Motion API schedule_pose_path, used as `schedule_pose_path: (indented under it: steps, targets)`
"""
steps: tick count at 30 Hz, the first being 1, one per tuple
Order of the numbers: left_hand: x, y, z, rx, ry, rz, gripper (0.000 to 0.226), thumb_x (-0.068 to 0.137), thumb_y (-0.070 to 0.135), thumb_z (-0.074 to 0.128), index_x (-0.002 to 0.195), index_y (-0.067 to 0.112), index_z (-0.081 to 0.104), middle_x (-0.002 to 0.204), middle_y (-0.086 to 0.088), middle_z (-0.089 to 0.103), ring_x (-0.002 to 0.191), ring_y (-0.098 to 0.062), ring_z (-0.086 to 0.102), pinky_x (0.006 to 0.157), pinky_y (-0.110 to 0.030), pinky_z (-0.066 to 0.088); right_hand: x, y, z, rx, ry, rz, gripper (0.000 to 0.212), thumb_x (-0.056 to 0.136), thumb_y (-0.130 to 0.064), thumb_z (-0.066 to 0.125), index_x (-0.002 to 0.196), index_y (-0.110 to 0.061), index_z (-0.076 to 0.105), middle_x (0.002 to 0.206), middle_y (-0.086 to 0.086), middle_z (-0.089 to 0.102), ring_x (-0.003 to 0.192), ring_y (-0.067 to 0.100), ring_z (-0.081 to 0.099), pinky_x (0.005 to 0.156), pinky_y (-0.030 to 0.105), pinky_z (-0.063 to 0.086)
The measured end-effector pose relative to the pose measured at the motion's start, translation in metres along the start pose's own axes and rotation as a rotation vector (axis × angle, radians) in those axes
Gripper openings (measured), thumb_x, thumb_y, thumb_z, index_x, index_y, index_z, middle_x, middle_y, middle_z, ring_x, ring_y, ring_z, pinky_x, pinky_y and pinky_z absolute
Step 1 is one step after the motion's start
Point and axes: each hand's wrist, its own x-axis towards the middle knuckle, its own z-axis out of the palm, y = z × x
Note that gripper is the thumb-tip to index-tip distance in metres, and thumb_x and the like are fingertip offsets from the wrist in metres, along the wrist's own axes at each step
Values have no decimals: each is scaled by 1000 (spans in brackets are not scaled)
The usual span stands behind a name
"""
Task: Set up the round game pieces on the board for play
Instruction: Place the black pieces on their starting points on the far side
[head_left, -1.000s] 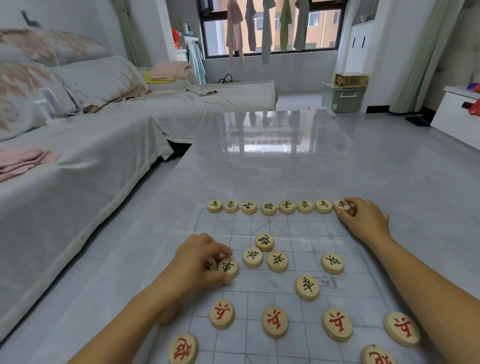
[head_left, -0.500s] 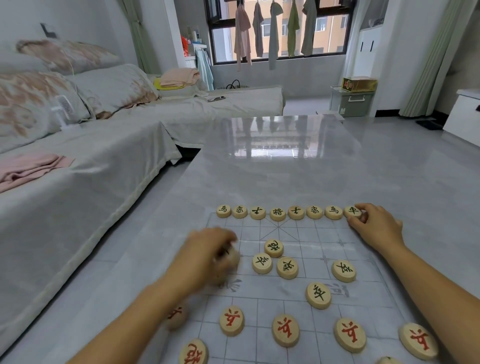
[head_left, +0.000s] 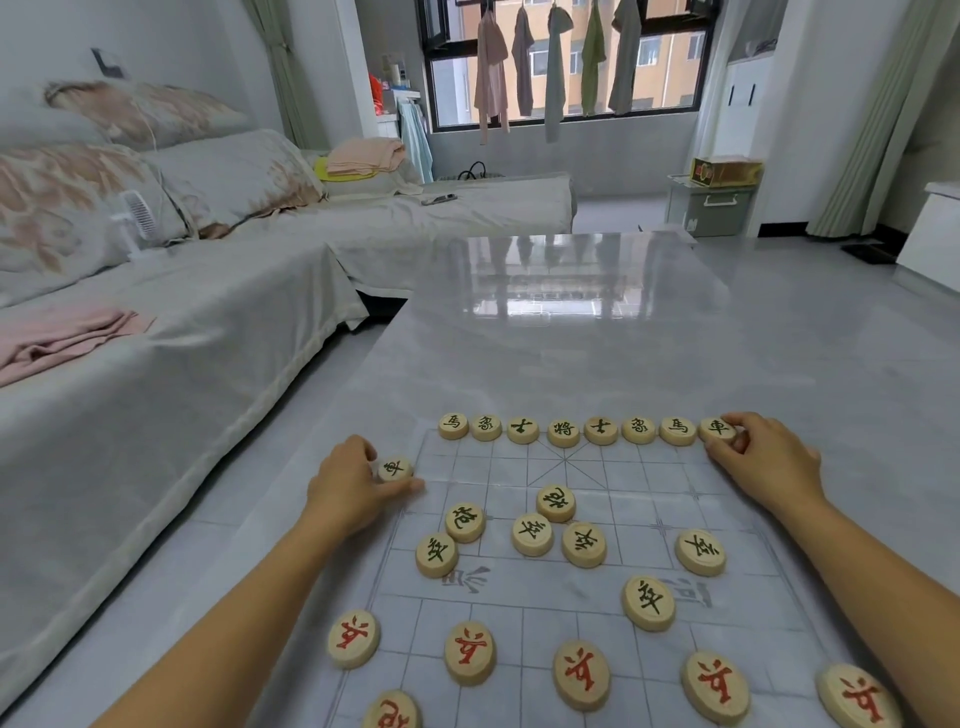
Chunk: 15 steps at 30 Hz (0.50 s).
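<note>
A clear plastic board (head_left: 597, 587) with a printed grid lies on the grey table. Wooden discs with black characters form a row (head_left: 563, 431) along its far edge. My left hand (head_left: 348, 488) pinches a black-marked disc (head_left: 395, 469) just off the board's far left corner. My right hand (head_left: 769, 462) holds the last disc (head_left: 718, 429) at the row's right end. Several black-marked discs (head_left: 532, 534) lie loose mid-board. Red-marked discs (head_left: 470, 652) line the near side.
The glossy table (head_left: 571, 332) stretches away beyond the board. A sofa with a grey cover (head_left: 156, 374) runs along the left, close to the table's edge. A cabinet (head_left: 711, 208) and window stand at the far end of the room.
My left hand lifted a black-marked disc from mid-board and carried it up and left to the far left corner. My right hand stayed on the row's right-end disc. The view shifted slightly.
</note>
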Motion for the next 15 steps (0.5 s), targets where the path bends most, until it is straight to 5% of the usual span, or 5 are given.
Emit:
schedule_pose_path:
  steps: [4, 7, 9, 12, 15]
  targets:
    - [12, 7, 9, 27, 30, -28, 41, 72, 40, 75, 93, 17, 49, 100, -4, 57, 90, -23, 52, 78, -36, 40, -1, -1, -1, 23, -6, 6, 32, 85, -37, 56, 111, -19, 60, 88, 1, 55, 101, 30, 54, 85, 39, 35]
    - [26, 10, 5, -88, -45, 8, 38, 78, 23, 72, 112, 18, 57, 116, -6, 57, 102, -24, 54, 93, -38, 43, 0, -1, -1, 29, -3, 10, 31, 85, -38, 56, 110, -19, 60, 86, 0, 55, 100, 29, 54, 84, 38, 35]
    - [32, 14, 2, -166, -95, 57, 47, 81, 11, 68, 126, 16, 53, 125, -7, 54, 101, -21, 51, 90, -31, 40, 0, 0, -1, 28, -6, 10, 33, 85, -39, 56, 111, -19, 60, 86, 0, 55, 100, 28, 54, 84, 39, 35]
    - [39, 16, 4, -276, -71, 39, 61, 76, 6, 72, 131, 10, 46, 118, -7, 53, 97, -19, 49, 84, -28, 39, 0, -1, -1, 31, -6, 4, 33, 86, -39, 56, 112, -18, 59, 87, 0, 54, 100, 28, 54, 86, 40, 35]
    - [44, 14, 10, -273, -1, 15, 50, 73, 10, 75, 119, 7, 55, 108, -7, 56, 97, -21, 52, 86, -28, 40, 1, -1, 0, 34, -5, 3, 34, 85, -38, 56, 112, -19, 59, 86, 0, 55, 98, 27, 54, 85, 39, 35]
